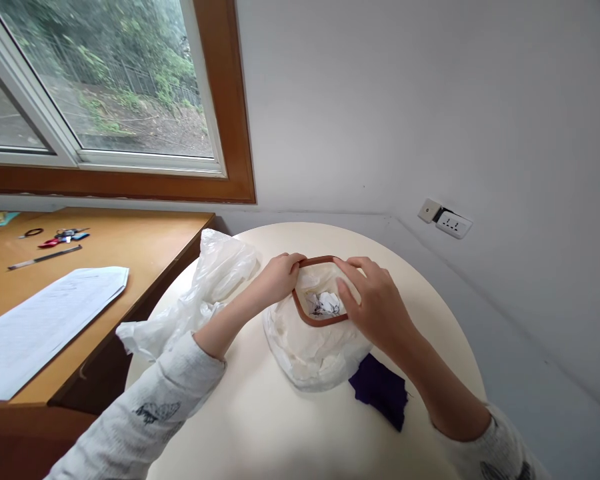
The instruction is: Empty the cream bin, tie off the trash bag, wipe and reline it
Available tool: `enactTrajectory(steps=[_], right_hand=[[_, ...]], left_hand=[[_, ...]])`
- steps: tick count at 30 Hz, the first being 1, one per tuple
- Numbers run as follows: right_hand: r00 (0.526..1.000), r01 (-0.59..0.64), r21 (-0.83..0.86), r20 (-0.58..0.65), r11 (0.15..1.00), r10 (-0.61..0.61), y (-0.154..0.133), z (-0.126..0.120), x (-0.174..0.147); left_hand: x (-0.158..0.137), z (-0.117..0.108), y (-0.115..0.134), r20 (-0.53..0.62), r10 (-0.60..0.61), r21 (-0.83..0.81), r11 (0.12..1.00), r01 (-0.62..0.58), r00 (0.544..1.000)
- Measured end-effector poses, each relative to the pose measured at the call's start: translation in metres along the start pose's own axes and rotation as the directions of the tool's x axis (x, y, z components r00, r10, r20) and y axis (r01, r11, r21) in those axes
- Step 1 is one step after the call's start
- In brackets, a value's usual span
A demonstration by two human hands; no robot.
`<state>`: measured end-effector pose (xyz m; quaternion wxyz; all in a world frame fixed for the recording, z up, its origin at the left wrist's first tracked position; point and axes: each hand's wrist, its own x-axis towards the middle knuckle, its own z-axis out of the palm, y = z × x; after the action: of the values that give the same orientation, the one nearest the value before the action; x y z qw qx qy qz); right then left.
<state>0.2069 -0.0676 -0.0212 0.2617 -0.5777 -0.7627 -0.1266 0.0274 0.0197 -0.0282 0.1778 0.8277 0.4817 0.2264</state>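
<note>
A small wastebasket with a brown rim ring [325,323] stands on the round table. A translucent white bag [310,367] lines it and hangs down around its outside. Crumpled paper with dark marks [326,305] lies inside. My left hand [283,275] is closed on the ring's far left corner, fingers over the top. On the right side, my right hand [377,297] grips the ring, with its thumb over the opening and some fingers hidden. Left of the basket lies another crumpled white plastic bag [200,300]. A dark purple cloth [381,392] rests near my right forearm.
The round cream table [290,433] stands close to the white wall and a wooden desk [145,233]. On the desk are papers [55,320], a pen [45,258], keys [66,237] and a dark band [33,233]. Wall sockets [453,225] are at right.
</note>
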Motion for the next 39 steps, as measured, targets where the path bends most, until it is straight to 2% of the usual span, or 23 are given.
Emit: enactTrajectory(steps=[3, 7, 12, 18, 23, 27, 32, 36, 39], right_hand=[[0.995, 0.045, 0.071, 0.080, 0.996, -0.051, -0.007, 0.003, -0.008], [0.981, -0.005, 0.105, 0.192, 0.994, -0.016, -0.008, 0.012, -0.018], [0.983, -0.032, 0.094, 0.184, 0.995, 0.015, -0.008, 0.015, -0.023], [0.992, -0.011, 0.056, 0.128, 0.998, 0.004, -0.011, 0.022, -0.026], [0.989, -0.072, 0.090, 0.134, 0.993, 0.060, -0.013, 0.020, -0.025], [0.967, -0.161, 0.194, 0.226, 0.968, 0.116, -0.005, 0.012, -0.017], [0.939, -0.248, 0.268, 0.301, 0.931, 0.164, 0.017, 0.011, 0.009], [0.921, -0.200, 0.340, 0.386, 0.919, 0.058, 0.026, 0.020, 0.022], [0.926, -0.173, 0.359, 0.376, 0.917, 0.027, 0.026, 0.024, 0.023]], left_hand=[[-0.001, -0.002, 0.002, -0.007, 0.025, 0.022, 0.999, -0.025, 1.000], [0.002, -0.005, 0.003, -0.013, 0.109, 0.057, 0.992, -0.109, 0.994], [0.009, 0.000, 0.001, -0.006, 0.146, 0.064, 0.987, -0.145, 0.989], [0.011, 0.005, -0.001, 0.004, 0.129, -0.017, 0.992, -0.129, 0.992], [0.013, 0.001, 0.001, 0.041, 0.169, 0.010, 0.985, -0.170, 0.985], [0.015, -0.002, 0.003, 0.070, 0.201, 0.029, 0.979, -0.203, 0.977], [0.017, -0.003, 0.005, 0.081, 0.218, 0.070, 0.972, -0.224, 0.973], [0.018, -0.001, 0.004, 0.092, 0.209, 0.055, 0.975, -0.214, 0.974], [0.018, 0.001, 0.003, 0.088, 0.183, 0.051, 0.981, -0.188, 0.979]])
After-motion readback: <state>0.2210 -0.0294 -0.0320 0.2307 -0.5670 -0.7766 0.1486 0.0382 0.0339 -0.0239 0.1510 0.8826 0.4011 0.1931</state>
